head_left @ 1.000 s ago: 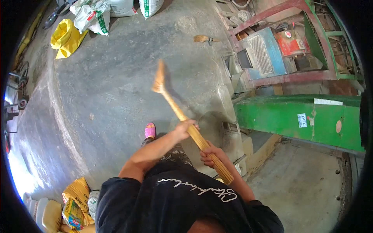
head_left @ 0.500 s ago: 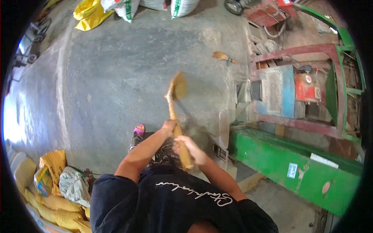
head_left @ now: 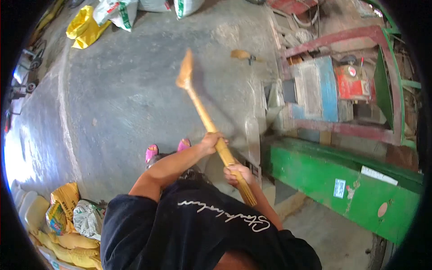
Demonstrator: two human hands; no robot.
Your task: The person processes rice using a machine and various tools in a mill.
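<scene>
- Head view: white sacks [head_left: 119, 11] and a yellow sack [head_left: 83, 29] are seen at the far edge of the concrete floor [head_left: 126, 103]; their contents cannot be told.
- The broom [head_left: 204, 118] is held above the floor, its long axis slanting from the torso up and leftward, with the bristles pointed away.
- Its handle is gripped by the left hand [head_left: 211, 143] higher up and by the right hand [head_left: 236, 173] lower down, both closed around it.
- Against half a second before, the broom is stretched farther out and the hands are set wider apart.

Concrete floor [head_left: 126, 99]: yellow sack [head_left: 83, 29] beside white sacks [head_left: 119, 11] at far edge. Small brush [head_left: 240, 55] near blue-red engine [head_left: 324, 83]. Green machine [head_left: 342, 180] at right.
</scene>
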